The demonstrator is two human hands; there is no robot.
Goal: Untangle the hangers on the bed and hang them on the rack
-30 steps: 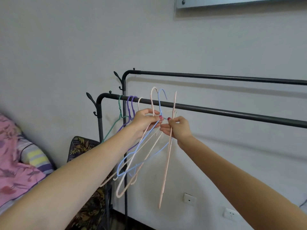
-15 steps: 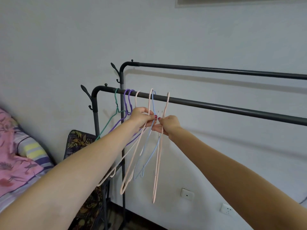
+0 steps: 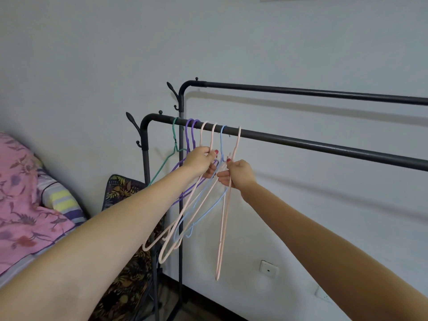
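Since a second ago the hooks I was lifting have come down over the front rail (image 3: pixel 324 144) of the black rack (image 3: pixel 301 91); earlier they stood above the bar, and now they sit on it. Both my arms stay stretched out toward it.

From largest to smallest: the rack has two rails, the back one higher, at about twelve o'clock from my hands. Low at nine o'clock lies the bed with its pink floral cover (image 3: pixel 20 205), well apart from my grip.

Along the front rail hang the hangers: a green one (image 3: pixel 174 135) at the far end, two purple ones (image 3: pixel 191 133) beside it, then two pink ones (image 3: pixel 206 133), a blue one (image 3: pixel 221 140) and another pink hanger (image 3: pixel 223 228).

My left hand (image 3: pixel 201 160) has its fingers curled round the necks of the pink pair, just below their hooks, so the rail is at twelve o'clock from that grip and the bodies trail toward seven o'clock. My right hand (image 3: pixel 237 173) pinches the neck of the last pink hanger; its hook rises to twelve o'clock and its long body drops to six. The two hands are just beside each other.
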